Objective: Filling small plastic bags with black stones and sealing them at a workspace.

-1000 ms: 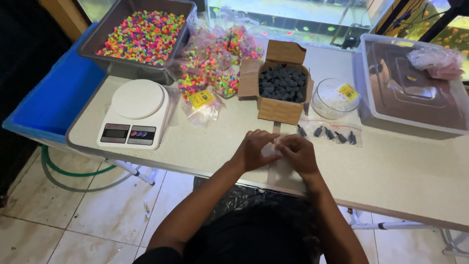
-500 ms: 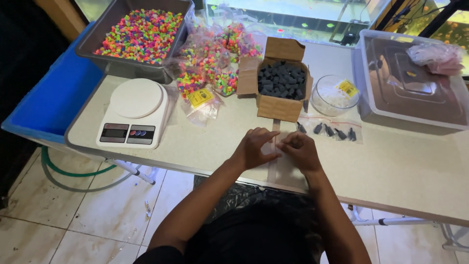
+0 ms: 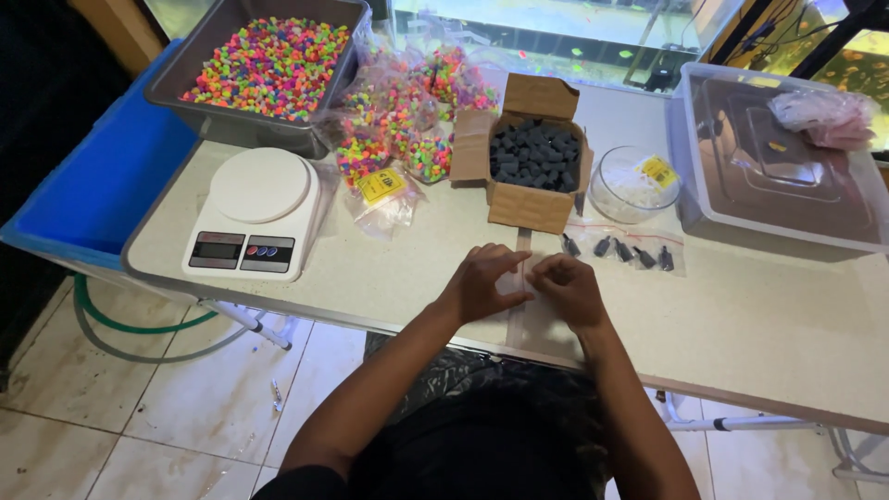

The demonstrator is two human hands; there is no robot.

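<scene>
While both press together on the speckled surface (image 3: pixel 389 268), the left hand (image 3: pixel 483 282) and right hand (image 3: pixel 567 289) pinch a small clear plastic bag (image 3: pixel 523 282), its contents hidden by curled fingers; just beyond the right hand lie small dark cylinders (image 3: pixel 616 248) on glossy film

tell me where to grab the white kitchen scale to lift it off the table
Take the white kitchen scale by its two long side edges, coming down from above. It lies flat, and its left side is free; the round platform on top is smooth and offers no hold. A clear bag lies close on its right.
</scene>
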